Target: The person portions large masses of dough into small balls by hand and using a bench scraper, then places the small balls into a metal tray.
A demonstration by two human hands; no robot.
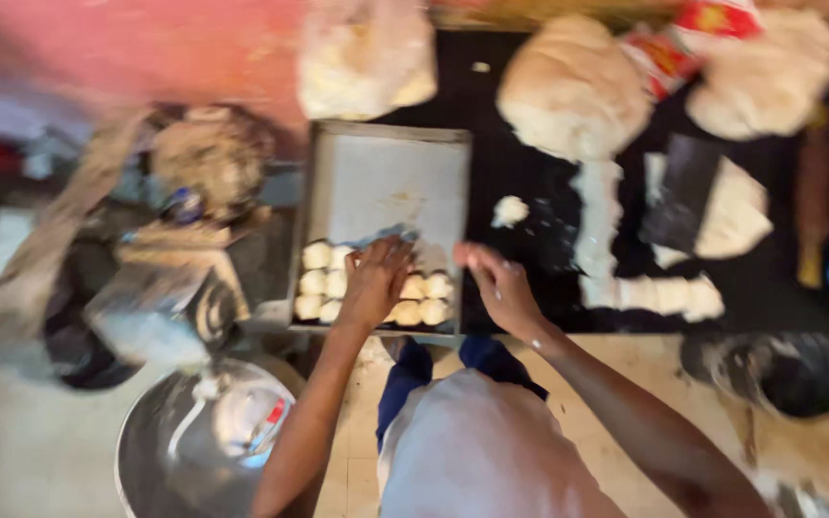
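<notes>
Two bare hands over the near end of a grey tray [386,173] on a dark table [530,96]. Left hand [376,280] fingers down on the dough balls [323,283], resting among them; too blurred to tell whether gripping one or just pressing. Right hand [496,283] just beside the tray's right rim, fingers loosely curled, palm down, nothing plainly held. Balls packed in short rows across the tray's near end, touching one another; far end bare metal with a pale smear. Small dough scrap [509,211] on the table just right of the tray. Further right, a cut strip of dough [597,221] running toward the near edge and turning into a row of cut pieces [659,293]. Big dough mound [573,86] at the far side, second mound [769,72] near the right corner, red packet [683,38] between them. Dark scraper [683,192] lying against a flat dough slab [736,216]. Clear bag [367,58] of pale lumps beyond the tray's far edge. Steel bowl [194,441] on the floor at lower left, dark pot [779,369] at lower right. Blue trousers and a white garment below the forearms. Whole view motion-blurred, left side cluttered and unreadable.
</notes>
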